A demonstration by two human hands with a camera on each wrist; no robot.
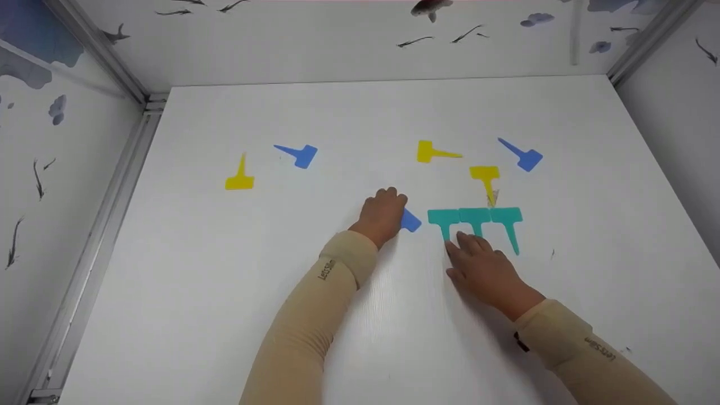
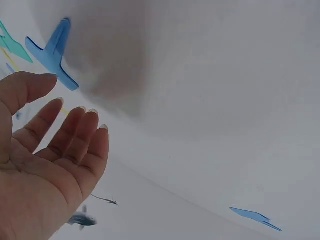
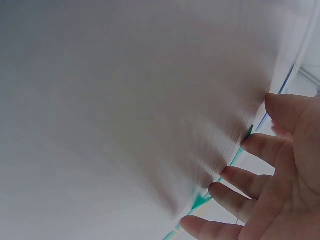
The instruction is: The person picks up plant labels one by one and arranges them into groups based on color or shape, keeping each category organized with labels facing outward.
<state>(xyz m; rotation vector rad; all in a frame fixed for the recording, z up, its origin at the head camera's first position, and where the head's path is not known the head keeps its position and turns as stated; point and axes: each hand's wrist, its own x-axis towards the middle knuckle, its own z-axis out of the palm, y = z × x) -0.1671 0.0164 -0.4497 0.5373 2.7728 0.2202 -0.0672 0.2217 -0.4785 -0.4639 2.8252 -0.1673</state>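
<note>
Several T-shaped plant labels lie flat on a white table. Beside a blue plant label [image 1: 410, 221] is my left hand [image 1: 383, 212]; part of that label is hidden behind it in the head view. In the left wrist view, the same blue label [image 2: 52, 52] lies just past the thumb tip, with a gap between thumb and fingers. Three teal labels [image 1: 507, 215] stand in a row, heads side by side and stems toward me. My right hand [image 1: 486, 273] has its fingers spread, and their tips touch the tabletop at the left and middle teal stems.
Behind the row lies a yellow label [image 1: 485, 173], its tip close to the teal heads. Farther back are another yellow label [image 1: 426, 152] and a blue one [image 1: 527, 159]. At the left lie a yellow label [image 1: 240, 182] and a blue label [image 1: 304, 157]. Printed walls enclose the table.
</note>
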